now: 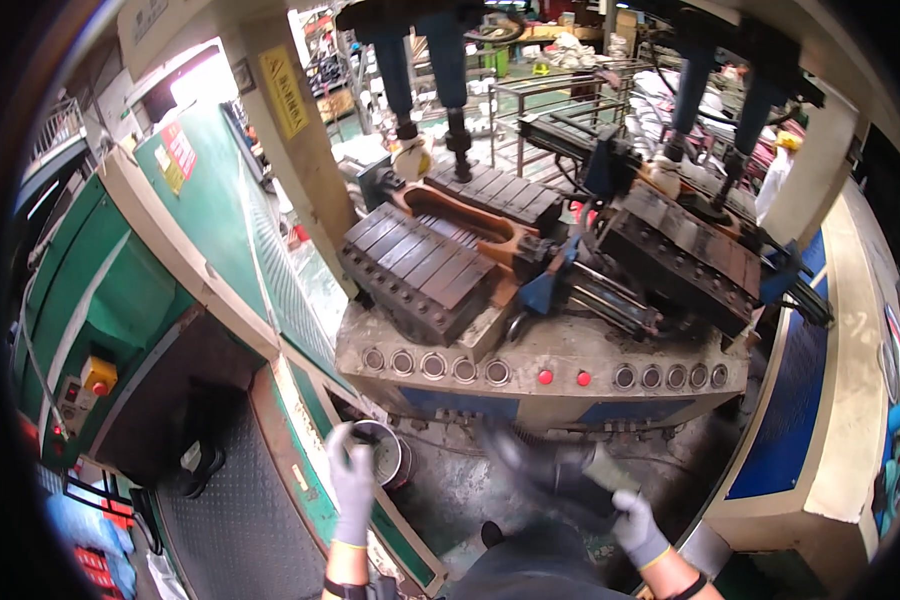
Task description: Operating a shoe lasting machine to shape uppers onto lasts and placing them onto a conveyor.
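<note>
Low on the right, my right hand (634, 522), in a grey-white glove, is closed on the upper end of a long black boot (545, 470). The boot is smeared by motion and lies slantwise, its toe end pointing up and left. A pale strip (603, 470) shows at its top, close to my fingers. My left hand (352, 475), gloved alike, is raised beside a round metal bucket (400, 458). Its fingers curl about a small dark thing (368, 433) whose kind I cannot make out. Part of the bucket is hidden behind this hand.
Ahead stands a press with a left mould (420, 265) and a right mould (685, 250), under hanging rods. Its front panel carries round buttons and two red ones (564, 378). Left are a green cabinet (100, 260) and a tread-plate step (225, 510); right, a beige-and-blue housing (820, 430).
</note>
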Demonstrator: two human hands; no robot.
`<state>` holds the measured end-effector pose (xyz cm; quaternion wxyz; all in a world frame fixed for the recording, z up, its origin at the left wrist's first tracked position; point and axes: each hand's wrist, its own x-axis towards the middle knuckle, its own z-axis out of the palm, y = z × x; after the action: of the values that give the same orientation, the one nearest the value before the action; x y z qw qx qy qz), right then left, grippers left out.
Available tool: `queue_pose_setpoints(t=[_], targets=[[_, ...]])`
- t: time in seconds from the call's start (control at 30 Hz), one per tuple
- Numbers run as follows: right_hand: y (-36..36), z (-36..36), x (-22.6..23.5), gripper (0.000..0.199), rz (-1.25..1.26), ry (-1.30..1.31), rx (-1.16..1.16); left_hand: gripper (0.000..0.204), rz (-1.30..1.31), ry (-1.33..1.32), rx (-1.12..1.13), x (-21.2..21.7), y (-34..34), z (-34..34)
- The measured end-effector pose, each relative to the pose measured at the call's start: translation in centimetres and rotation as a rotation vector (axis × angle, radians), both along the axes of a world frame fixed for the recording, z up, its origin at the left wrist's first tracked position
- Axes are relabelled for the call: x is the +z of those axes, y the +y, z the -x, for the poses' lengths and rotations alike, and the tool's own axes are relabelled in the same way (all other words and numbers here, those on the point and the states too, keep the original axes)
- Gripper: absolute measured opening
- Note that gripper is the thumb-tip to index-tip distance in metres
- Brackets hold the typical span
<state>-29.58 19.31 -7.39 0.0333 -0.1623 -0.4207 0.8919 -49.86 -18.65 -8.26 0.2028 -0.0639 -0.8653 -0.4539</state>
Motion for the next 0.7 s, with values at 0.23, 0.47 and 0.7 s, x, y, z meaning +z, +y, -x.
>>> queue_pose_setpoints(t=[0.23,0.47,0.7], targets=[[2.4,23.9,7.0,0.057,-0.485,0.259,-0.114,0.049,0.5,-0.34,0.693,-13.9,-14.9,2.3],[3.4,43.4,8.6,0.048,-0.381,0.182,-0.159,0.059,0.705,-0.507,0.806,-14.4,-13.0,2.2],[4.1,54.1,5.2,0.057,-0.375,0.083,-0.175,0.056,0.732,-0.473,0.795,-13.8,-12.5,1.9]])
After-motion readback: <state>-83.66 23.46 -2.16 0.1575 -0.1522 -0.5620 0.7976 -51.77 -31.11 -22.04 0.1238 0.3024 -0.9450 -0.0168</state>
